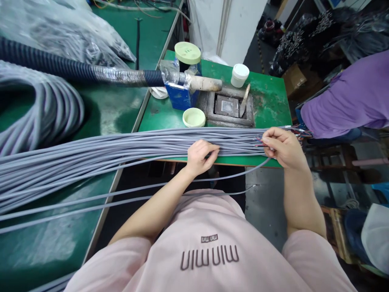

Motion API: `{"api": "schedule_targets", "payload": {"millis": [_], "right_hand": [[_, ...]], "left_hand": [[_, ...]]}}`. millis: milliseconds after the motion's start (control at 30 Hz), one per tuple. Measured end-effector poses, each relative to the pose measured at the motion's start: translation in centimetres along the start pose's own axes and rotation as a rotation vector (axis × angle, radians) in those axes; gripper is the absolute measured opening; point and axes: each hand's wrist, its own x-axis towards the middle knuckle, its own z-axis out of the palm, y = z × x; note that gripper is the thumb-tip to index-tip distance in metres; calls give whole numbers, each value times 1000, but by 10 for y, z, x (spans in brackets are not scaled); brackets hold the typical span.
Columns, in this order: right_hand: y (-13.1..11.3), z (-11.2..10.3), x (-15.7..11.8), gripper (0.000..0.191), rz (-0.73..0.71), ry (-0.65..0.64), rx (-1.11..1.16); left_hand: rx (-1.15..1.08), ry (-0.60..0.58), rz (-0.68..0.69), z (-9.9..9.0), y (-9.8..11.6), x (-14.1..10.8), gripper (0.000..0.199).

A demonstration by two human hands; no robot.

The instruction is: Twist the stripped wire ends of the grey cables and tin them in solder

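Note:
A thick bundle of grey cables [146,144] runs across from the left, its stripped ends with thin coloured wires lying at the right. My right hand [284,148] pinches one grey cable [237,175] near its end; this cable sags below the bundle toward the left. My left hand [202,156] rests against the bundle's front side, fingers curled and thumb meeting the index finger. Whatever lies inside that curl is hidden. Another loose grey cable [225,194] hangs lower, close to my shirt, its end free.
Behind the bundle stand a solder pot [227,106] with a flat stick [244,101], a ribbed hose [121,77], a blue box [180,96], a pale green lid [193,117] and a white jar [240,76]. A cable coil [57,105] lies left. A person in purple [346,95] is at right.

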Motion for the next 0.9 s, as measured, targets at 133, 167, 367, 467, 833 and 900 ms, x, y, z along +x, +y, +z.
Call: {"api": "schedule_targets", "payload": {"millis": [133,167,367,467,833,900], "right_hand": [[1,1,-4,22,-7,-2,11],[0,2,-6,22,-11,-3,12],[-2,13,-14,17,-42,-29,8],[-2,23,-15,17,-51,-31,-22],[0,75,11,19,-18,-106,182],[1,80,13,20,5,-117,236]], "left_hand": [[13,-4,-10,0,0,-1,8],[13,-5,-12,1,0,-1,8],[-36,-1,-55,0,3,2,8],[-188,38,-192,1,14,6,7],[-1137,139,-908,15,53,27,26],[-1207,176,-936,14,55,31,25]]}}
